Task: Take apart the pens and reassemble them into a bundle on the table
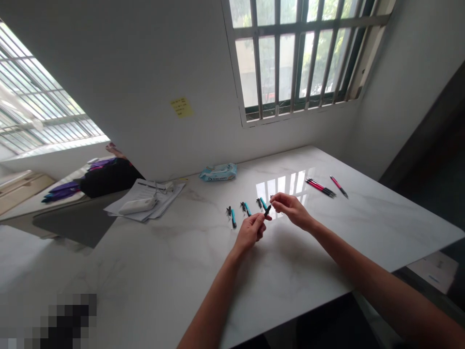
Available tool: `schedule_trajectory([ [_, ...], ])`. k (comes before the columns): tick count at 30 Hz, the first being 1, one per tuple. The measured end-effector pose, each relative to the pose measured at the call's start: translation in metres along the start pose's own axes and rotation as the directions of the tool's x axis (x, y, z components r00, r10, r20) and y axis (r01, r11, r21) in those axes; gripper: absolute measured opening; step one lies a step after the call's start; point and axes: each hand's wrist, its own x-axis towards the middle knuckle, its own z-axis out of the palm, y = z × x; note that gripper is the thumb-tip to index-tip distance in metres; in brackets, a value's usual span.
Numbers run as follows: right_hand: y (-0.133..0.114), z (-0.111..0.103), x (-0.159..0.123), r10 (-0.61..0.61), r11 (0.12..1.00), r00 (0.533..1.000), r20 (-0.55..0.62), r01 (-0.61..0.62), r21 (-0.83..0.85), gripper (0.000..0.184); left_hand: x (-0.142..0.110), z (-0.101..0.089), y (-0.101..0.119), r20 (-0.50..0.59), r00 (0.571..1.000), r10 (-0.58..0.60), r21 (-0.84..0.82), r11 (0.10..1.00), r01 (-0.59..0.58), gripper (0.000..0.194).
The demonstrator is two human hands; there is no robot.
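Observation:
My left hand (250, 231) pinches a short black pen part (268, 210) at its lower end. My right hand (292, 211) is raised beside it, with its fingertips close to the top of that part, and I cannot tell whether they hold it. Just beyond my hands, several black and teal pens and pen parts (247, 209) lie in a row on the white marble table (163, 276). Farther right lie a bundle of pink and black pens (319, 187) and a single pink pen (338, 186).
A packet of wet wipes (218, 171) lies at the table's back edge. Papers (145, 199) with a white pouch (137, 205) and a cable sit at the left. A barred window (290, 58) is above the table, and purple and black fabric (109, 177) lies beyond its left edge.

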Motion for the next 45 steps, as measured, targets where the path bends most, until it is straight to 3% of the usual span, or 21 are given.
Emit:
schedule_trajectory([
  [3,0.007,-0.017,0.01,0.004,1.0,0.994,-0.112,-0.002,0.012,0.034,0.001,0.0,0.001,0.065,0.995,-0.078,-0.189,0.978,0.089,0.053],
  [6,0.015,-0.045,0.029,0.01,0.968,0.98,-0.199,-0.059,-0.242,0.027,0.002,0.0,0.002,0.012,0.997,-0.073,-0.249,0.966,0.074,0.044],
  [10,0.027,-0.074,0.056,0.135,0.725,0.967,-0.216,-0.245,-0.644,0.018,0.004,0.001,0.002,-0.059,0.995,-0.076,-0.268,0.962,0.057,0.034],
  [12,0.036,-0.077,0.064,0.163,0.654,0.958,-0.235,-0.283,-0.702,0.017,0.004,0.001,0.002,-0.078,0.994,-0.079,-0.259,0.964,0.056,0.033],
  [18,0.06,-0.074,0.067,0.169,0.608,0.953,-0.251,-0.301,-0.734,0.016,0.006,-0.003,-0.001,-0.165,0.986,-0.02,-0.244,0.97,-0.022,0.034],
  [21,0.053,-0.077,0.063,0.15,0.62,0.956,-0.252,-0.289,-0.729,0.021,0.01,-0.005,-0.006,-0.233,0.972,0.038,-0.166,0.983,-0.078,0.032],
  [24,0.033,-0.069,0.057,0.122,0.719,0.976,-0.181,-0.213,-0.662,0.022,0.012,-0.005,-0.009,-0.302,0.946,0.121,-0.034,0.99,-0.138,0.029],
  [26,0.019,-0.054,0.051,0.184,0.842,0.982,0.033,-0.14,-0.521,0.03,0.011,-0.004,-0.01,-0.327,0.93,0.166,0.02,0.985,-0.169,0.029],
  [28,0.008,-0.034,0.044,0.247,0.921,0.925,0.287,-0.133,-0.365,0.04,0.008,-0.004,-0.008,-0.321,0.926,0.199,0.059,0.98,-0.19,0.028],
  [29,0.004,-0.023,0.041,0.251,0.935,0.906,0.34,-0.136,-0.328,0.045,0.007,-0.003,-0.007,-0.309,0.926,0.215,0.084,0.977,-0.198,0.028],
  [32,-0.002,0.005,0.033,0.212,0.948,0.932,0.293,-0.123,-0.294,0.056,0.001,-0.002,-0.002,-0.259,0.931,0.259,0.194,0.958,-0.213,0.025],
  [35,-0.002,0.019,0.028,0.147,0.956,0.971,0.19,-0.09,-0.278,0.059,-0.001,0.0,0.0,-0.223,0.933,0.283,0.254,0.941,-0.224,0.022],
  [45,-0.001,0.022,0.025,0.026,0.995,0.983,0.182,-0.008,-0.099,0.054,0.004,0.007,-0.003,-0.117,0.986,0.121,-0.168,0.976,-0.14,0.032],
])
